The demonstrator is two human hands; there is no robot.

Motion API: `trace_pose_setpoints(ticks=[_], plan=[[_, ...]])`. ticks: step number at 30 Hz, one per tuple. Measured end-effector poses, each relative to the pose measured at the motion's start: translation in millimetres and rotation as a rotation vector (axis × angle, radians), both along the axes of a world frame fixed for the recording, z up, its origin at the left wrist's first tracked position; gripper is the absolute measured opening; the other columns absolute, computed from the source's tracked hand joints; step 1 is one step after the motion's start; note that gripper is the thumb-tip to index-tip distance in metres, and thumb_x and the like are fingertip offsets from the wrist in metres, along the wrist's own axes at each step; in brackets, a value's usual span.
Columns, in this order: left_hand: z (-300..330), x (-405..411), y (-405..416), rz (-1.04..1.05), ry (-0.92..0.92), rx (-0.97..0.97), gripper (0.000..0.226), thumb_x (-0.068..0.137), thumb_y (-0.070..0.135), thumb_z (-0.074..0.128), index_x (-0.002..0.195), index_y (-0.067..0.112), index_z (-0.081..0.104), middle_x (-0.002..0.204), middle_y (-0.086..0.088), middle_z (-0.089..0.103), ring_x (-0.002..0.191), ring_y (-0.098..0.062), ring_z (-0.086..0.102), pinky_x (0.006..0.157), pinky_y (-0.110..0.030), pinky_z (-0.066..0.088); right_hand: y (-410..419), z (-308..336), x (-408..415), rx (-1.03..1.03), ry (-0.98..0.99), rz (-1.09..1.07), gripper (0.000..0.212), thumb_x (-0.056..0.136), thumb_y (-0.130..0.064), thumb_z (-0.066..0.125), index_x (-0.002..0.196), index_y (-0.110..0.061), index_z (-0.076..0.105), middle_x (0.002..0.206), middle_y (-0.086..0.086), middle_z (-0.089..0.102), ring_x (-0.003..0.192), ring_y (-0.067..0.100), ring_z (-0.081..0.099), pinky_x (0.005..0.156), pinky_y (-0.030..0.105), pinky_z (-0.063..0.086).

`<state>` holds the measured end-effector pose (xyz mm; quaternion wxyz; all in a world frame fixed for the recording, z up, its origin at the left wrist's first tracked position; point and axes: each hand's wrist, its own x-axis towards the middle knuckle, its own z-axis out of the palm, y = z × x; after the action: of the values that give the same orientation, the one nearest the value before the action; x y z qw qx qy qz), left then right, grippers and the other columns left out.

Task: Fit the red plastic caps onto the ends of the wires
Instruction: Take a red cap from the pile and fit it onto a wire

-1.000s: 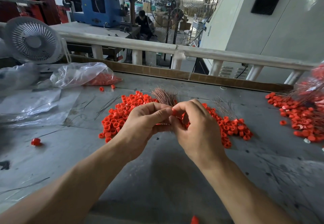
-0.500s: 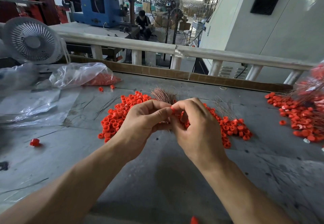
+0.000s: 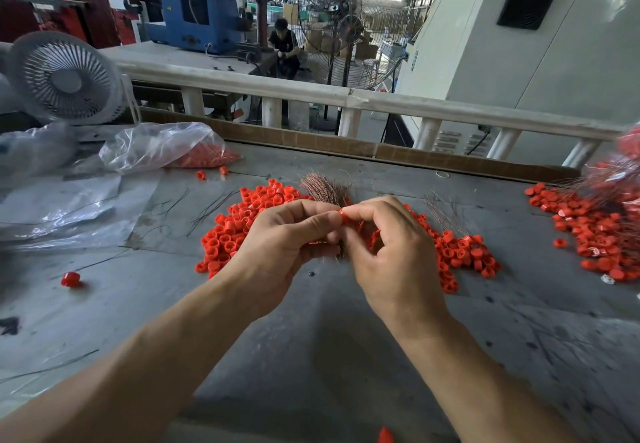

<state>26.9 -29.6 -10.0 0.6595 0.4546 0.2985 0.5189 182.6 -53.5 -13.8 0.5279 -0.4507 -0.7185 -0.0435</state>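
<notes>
- Hands meet above a grey desk (image 3: 311,356); the left hand (image 3: 277,245) grips a bundle of copper wires (image 3: 323,189).
- Right hand (image 3: 391,252) fingers pinch one red cap (image 3: 341,213) at the left thumb tip.
- Loose caps (image 3: 239,231) lie heaped just beyond.
- Best done by holding one wire steady and pushing the cap straight on.

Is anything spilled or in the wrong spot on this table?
Yes, a few things. One red cap lies alone at the table's left, far from the big heap of caps. Two more caps sit loose beside the plastic bag, whose mouth gapes. Thin stray wires lie scattered left of the heap.
</notes>
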Motion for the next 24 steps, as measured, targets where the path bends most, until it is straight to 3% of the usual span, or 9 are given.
trace_pose_setpoints(ticks=[5,10,17,24], plan=[[-0.8,0.1,0.4,0.000,-0.024,-0.030,0.026,0.078,0.011,0.072,0.100,-0.002,0.069,0.082,-0.016,0.064,0.084,-0.029,0.064,0.085,-0.038,0.058,0.1,-1.8,-4.5,0.053,-0.084,-0.068,0.008,0.087,-0.006,0.078,0.095,-0.006,0.075,0.091,0.003,0.069,0.084,0.021,0.067,0.072,0.038,0.057],[1.2,0.5,-1.2,0.020,-0.022,-0.020,0.030,0.077,0.008,0.072,0.103,-0.007,0.067,0.088,-0.022,0.064,0.080,-0.027,0.067,0.072,-0.030,0.060,-0.3,1.1,-1.4,0.066,-0.163,-0.075,0.008,0.087,-0.012,0.076,0.094,-0.010,0.072,0.093,0.000,0.068,0.086,0.020,0.066,0.069,0.035,0.055],[0.9,-0.4,-0.6,0.011,-0.035,0.021,0.019,0.081,0.009,0.067,0.094,-0.005,0.068,0.081,-0.017,0.065,0.073,-0.023,0.069,0.068,-0.028,0.060,1.9,0.8,-3.0,0.049,-0.036,-0.045,0.008,0.084,-0.010,0.076,0.085,-0.009,0.068,0.085,-0.001,0.063,0.078,0.019,0.061,0.068,0.038,0.052],[-0.8,-0.9,-0.2,-0.016,-0.025,0.020,0.015,0.082,0.010,0.066,0.091,-0.001,0.072,0.083,-0.016,0.070,0.077,-0.023,0.069,0.070,-0.028,0.060,3.0,0.9,-2.7,0.143,-0.098,-0.104,0.009,0.083,-0.011,0.075,0.080,-0.009,0.067,0.080,0.001,0.063,0.078,0.021,0.057,0.070,0.033,0.049]])
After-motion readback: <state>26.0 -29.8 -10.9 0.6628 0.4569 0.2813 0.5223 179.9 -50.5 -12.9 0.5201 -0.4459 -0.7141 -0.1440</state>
